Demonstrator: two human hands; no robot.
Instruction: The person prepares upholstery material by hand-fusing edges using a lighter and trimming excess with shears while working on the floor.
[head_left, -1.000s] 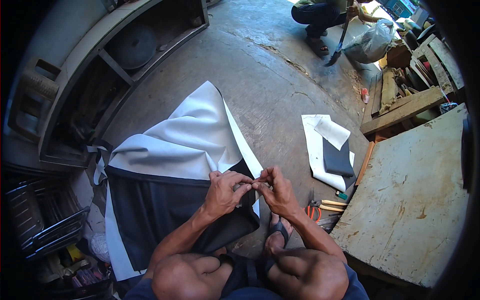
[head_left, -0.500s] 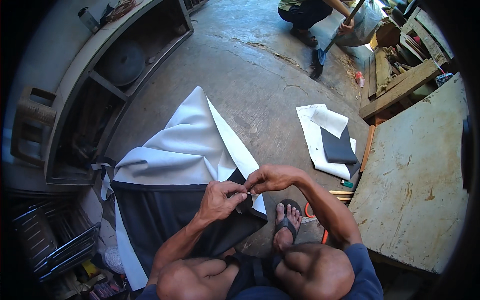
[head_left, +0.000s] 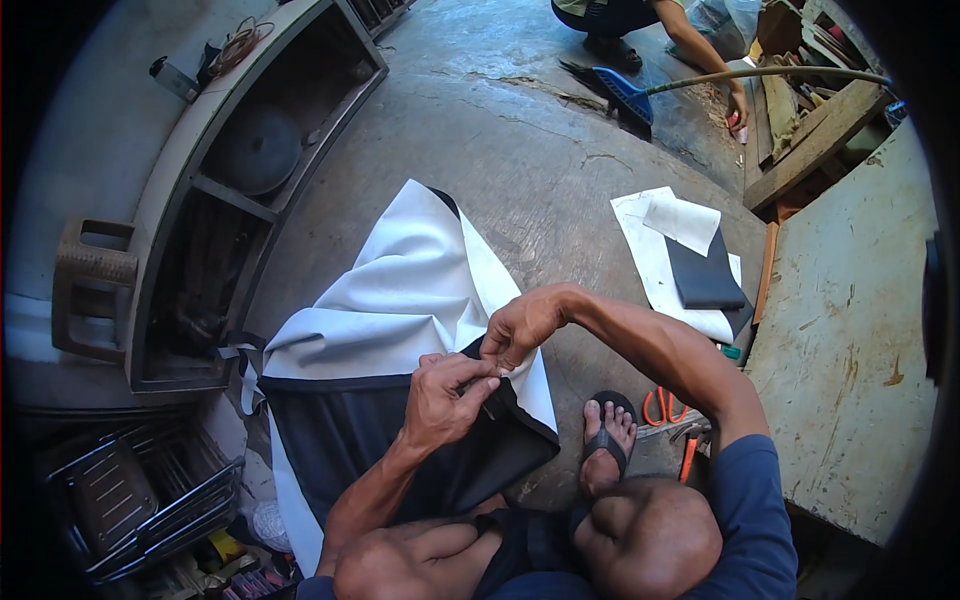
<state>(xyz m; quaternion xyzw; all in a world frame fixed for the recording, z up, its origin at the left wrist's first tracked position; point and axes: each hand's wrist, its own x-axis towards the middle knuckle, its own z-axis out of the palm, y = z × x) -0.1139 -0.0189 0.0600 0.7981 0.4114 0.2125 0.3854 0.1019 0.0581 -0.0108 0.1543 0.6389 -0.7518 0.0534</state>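
Note:
A large sheet with a white backing (head_left: pixel 390 280) and a black face (head_left: pixel 330 430) lies crumpled on the floor in front of me, its black part nearer to me. My left hand (head_left: pixel 443 395) pinches the sheet's dark edge, with thumb and forefinger together. My right hand (head_left: pixel 515 330) arches over from the right, fingers closed on the same spot just beside my left fingertips. Any small item between the fingertips is too small to make out. Orange-handled scissors (head_left: pixel 662 405) and other hand tools (head_left: pixel 689 450) lie beside my sandalled foot (head_left: pixel 608 440).
Right: white and dark pieces (head_left: pixel 700 290), a worn board (head_left: pixel 840 370), scrap wood (head_left: pixel 805 150). Left: a shelving unit (head_left: pixel 235 185), folded metal chairs (head_left: pixel 130 500). Beyond, another person (head_left: pixel 700 50) crouches with an arm reaching down near a blue broom (head_left: pixel 625 95).
My right hand has swung up and arched over, wrist higher, still at the pinched spot. The other person's broom now lies across sideways, and their arm reaches down to the floor.

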